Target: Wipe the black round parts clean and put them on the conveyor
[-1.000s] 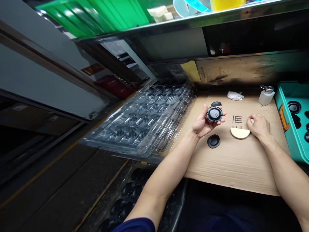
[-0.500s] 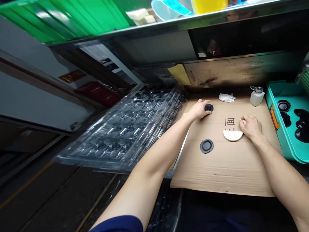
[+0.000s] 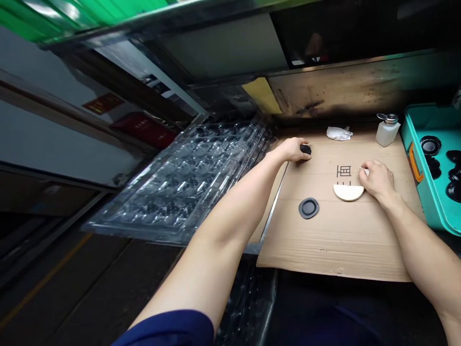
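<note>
Far left, a stack of clear plastic blister trays [image 3: 180, 182] lies tilted beside the cardboard sheet [image 3: 324, 250]. L hand [image 3: 291, 150] reaches over the sheet's top-left area, fingers [image 3: 297, 149] together & clamped on a small black rubber disc [image 3: 306, 150], mostly hidden. Below it, well apart from the hand, a black ringed disc [image 3: 309, 208] lies flat on the cardboard. Next, black printed characters [image 3: 344, 171] sit just above a cream half-round pad [image 3: 348, 192]; crumpled white cloth [image 3: 338, 133] lies near the back edge. R hand [image 3: 374, 181] is just beside the pad, fingers [image 3: 367, 178] together on a small white item [image 3: 365, 171]. Far right: white dispenser bottle [image 3: 388, 130] w/ metal top, then teal tray [image 3: 412, 163] w/ orange handle, holding black discs [image 3: 430, 145].
</note>
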A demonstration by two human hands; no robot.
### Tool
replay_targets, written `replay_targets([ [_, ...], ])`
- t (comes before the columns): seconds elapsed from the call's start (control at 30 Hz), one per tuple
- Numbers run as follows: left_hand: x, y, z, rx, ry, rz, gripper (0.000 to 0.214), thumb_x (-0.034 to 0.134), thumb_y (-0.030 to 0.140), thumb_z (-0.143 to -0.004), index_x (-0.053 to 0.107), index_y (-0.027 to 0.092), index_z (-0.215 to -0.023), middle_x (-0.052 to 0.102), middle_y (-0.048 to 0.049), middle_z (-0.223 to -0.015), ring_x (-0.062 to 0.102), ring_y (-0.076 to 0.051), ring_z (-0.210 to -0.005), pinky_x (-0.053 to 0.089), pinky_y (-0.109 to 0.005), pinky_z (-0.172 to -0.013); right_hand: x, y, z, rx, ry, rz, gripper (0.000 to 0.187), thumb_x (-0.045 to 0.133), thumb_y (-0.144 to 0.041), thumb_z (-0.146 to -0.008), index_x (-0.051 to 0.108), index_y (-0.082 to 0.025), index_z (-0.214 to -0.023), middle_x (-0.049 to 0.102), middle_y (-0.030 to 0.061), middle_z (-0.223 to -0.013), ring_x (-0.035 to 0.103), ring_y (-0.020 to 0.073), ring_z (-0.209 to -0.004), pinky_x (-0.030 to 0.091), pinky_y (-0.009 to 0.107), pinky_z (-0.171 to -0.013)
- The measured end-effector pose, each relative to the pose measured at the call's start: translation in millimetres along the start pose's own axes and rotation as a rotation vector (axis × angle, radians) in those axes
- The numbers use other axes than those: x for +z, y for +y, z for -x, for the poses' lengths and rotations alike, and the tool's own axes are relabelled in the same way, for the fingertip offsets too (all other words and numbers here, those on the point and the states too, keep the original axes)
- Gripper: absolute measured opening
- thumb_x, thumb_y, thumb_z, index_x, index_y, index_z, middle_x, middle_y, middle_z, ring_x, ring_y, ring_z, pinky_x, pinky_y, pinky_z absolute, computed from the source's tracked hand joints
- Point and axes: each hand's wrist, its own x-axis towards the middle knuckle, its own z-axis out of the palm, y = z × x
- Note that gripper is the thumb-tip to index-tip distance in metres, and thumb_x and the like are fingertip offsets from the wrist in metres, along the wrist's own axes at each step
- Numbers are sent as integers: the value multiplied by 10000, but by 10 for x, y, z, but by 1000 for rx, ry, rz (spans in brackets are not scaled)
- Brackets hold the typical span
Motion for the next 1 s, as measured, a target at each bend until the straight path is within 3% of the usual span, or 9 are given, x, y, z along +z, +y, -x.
replay_targets([
  [0.13,-28,248,512,-9,229,31,885,698,605,-837,483,163,-1574,419,-165,-1642,456,-392,-1461,351,-448,-1230,10,2,-21,-1,4,-2,279,506,-319,-977,734,-231,-1112,721,90,-1164,641,272,-1081,467,344,-872],
  [0.2,68,455,977,117,220,105,759,529,620,-943,494,178,-1558,487,-141,-1601,460,-352,-1465,347,-460,-1240,3,-11,-9,3,-6,6,273,508,-318,-979,733,-230,-1106,722,92,-1162,642,271,-1086,472,343,-883],
  [0.3,403,653,1734,190,100,72,736,565,691,-881,543,332,-1524,437,-69,-1657,371,-377,-1529,302,-536,-1270,-30,-48,40,0,-40,-2,271,514,-314,-988,726,-229,-1132,720,92,-1192,633,256,-1113,476,331,-923],
  [0.4,825,506,2232,194,135,76,579,504,577,-921,569,473,-1486,533,-21,-1582,476,-385,-1459,375,-601,-1227,-36,-67,53,-24,-72,-24,289,491,-307,-1009,717,-220,-1167,711,84,-1235,626,246,-1147,485,333,-957],
  [0.53,1148,48,2345,329,216,162,619,519,446,-905,476,626,-1495,617,50,-1488,609,-350,-1340,446,-563,-1202,-13,-35,28,-33,-82,-55,282,490,-292,-1011,709,-202,-1165,705,87,-1222,632,258,-1140,501,367,-967],
  [0.67,869,1,2161,438,192,127,723,562,488,-871,346,674,-1535,571,102,-1538,621,-378,-1329,520,-609,-1112,-54,-59,72,-43,-66,-64,295,485,-299,-1025,691,-161,-1186,683,130,-1240,601,281,-1155,504,407,-963],
  [0.73,528,353,1983,501,241,99,736,576,545,-855,324,696,-1529,488,165,-1598,585,-409,-1365,513,-646,-1098,-80,-131,136,-107,25,-55,341,494,-388,-1042,669,-175,-1244,646,145,-1320,561,305,-1207,489,439,-986],
  [0.83,-37,1379,1624,708,310,155,665,559,597,-879,322,758,-1479,510,259,-1538,599,-353,-1342,511,-583,-1123,-57,-301,270,-341,64,-59,424,532,-552,-1021,672,-233,-1262,636,121,-1364,550,324,-1230,471,471,-1017],
  [1.0,-483,3614,922,965,257,228,534,398,506,-1027,549,336,-1510,563,-7,-1533,502,-339,-1433,399,-504,-1218,120,-490,392,-559,-153,-20,393,605,-598,-972,747,-249,-1085,712,123,-1270,591,353,-1233,469,549,-1031],
])
